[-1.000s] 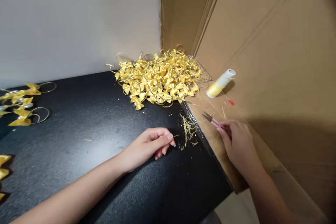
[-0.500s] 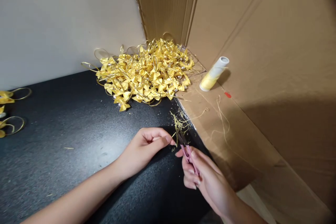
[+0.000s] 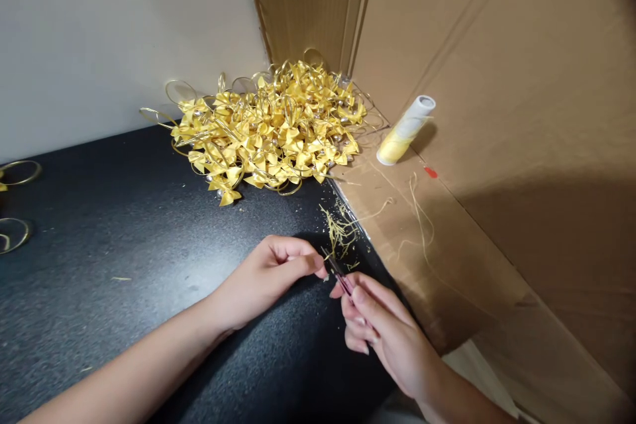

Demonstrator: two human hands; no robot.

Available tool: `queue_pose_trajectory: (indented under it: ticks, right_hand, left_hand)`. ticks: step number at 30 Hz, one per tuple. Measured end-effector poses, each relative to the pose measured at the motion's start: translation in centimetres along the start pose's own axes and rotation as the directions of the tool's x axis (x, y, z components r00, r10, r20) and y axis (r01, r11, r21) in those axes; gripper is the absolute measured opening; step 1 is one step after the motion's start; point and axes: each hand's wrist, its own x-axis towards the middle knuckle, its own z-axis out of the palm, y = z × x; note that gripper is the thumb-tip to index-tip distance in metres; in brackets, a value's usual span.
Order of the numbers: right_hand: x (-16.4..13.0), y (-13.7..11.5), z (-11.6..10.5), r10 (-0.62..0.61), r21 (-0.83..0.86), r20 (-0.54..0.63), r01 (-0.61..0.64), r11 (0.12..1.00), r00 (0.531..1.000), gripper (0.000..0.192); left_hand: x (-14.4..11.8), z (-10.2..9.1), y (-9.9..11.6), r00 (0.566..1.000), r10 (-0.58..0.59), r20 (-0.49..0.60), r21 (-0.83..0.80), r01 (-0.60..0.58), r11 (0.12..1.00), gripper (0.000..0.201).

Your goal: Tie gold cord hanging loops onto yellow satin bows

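Observation:
My right hand (image 3: 382,324) is wrapped round a pair of pink-handled thread snips (image 3: 342,281). The dark blades point up and left, with their tips close to my left fingertips. My left hand (image 3: 271,281) pinches a short piece of yellow thread (image 3: 326,257) between thumb and index finger, most of it hidden by the fingers. Just beyond both hands lies a small heap of yellow thread clippings (image 3: 342,228) on the black tabletop (image 3: 144,232), near its right edge.
Behind is a big pile of yellow ribbon bows (image 3: 278,132) with gold loops and pearly beads. A white tube wound with yellow thread (image 3: 405,131) stands on the cardboard (image 3: 467,238) at right, beside loose thread (image 3: 420,212). More gold loops (image 3: 20,172) lie at far left.
The snips have turned, and their tips have moved left to my left fingertips. A few loose clippings now lie just above my right hand. The whole view has shifted slightly.

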Motion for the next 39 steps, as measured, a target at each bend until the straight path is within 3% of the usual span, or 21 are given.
queue_pose_trajectory:
  ticks: [9,27,29,31,33,35,37,39]
  right_hand:
    - [0.0,-0.4,0.2,0.009,0.018,-0.008,-0.009,1.000,1.000,0.034]
    - [0.1,-0.1,0.5,-0.012,0.040,-0.072,0.015,0.999,0.997,0.035]
    - [-0.3,0.0,0.5,-0.048,-0.006,-0.102,0.048,0.999,0.994,0.038]
    - [-0.8,-0.3,0.1,-0.163,-0.171,-0.181,0.133,0.976,0.970,0.039]
    - [-1.2,-1.1,-0.7,-0.391,-0.471,-0.268,0.234,0.850,0.880,0.036]
    - [-1.3,-2.5,-2.1,-0.645,-0.780,-0.246,0.247,0.574,0.723,0.028]
    - [-1.1,-3.8,-3.8,-0.790,-0.959,-0.137,0.121,0.257,0.597,0.026]
    - [-0.6,-4.7,-5.6,-0.831,-0.999,0.000,-0.036,-0.024,0.557,0.025]
  left_hand:
    - [0.4,-0.7,-0.3,0.996,-0.072,0.057,0.007,0.072,0.997,0.024]
    - [0.7,-0.7,-0.1,0.992,-0.112,0.061,-0.102,0.118,0.988,0.023]
    - [0.7,-0.6,-0.2,0.992,-0.112,0.059,-0.117,0.119,0.986,0.023]
    - [0.7,-0.6,-0.3,0.992,-0.113,0.053,-0.128,0.119,0.985,0.022]
    - [0.7,-0.7,-0.4,0.993,-0.109,0.051,-0.147,0.115,0.982,0.022]
    - [0.6,-0.8,-0.7,0.994,-0.094,0.051,-0.179,0.102,0.979,0.023]
    - [0.4,-0.7,-1.0,0.996,-0.070,0.054,-0.229,0.081,0.970,0.023]
    - [0.0,-0.8,-1.4,0.998,-0.045,0.050,-0.281,0.057,0.958,0.024]
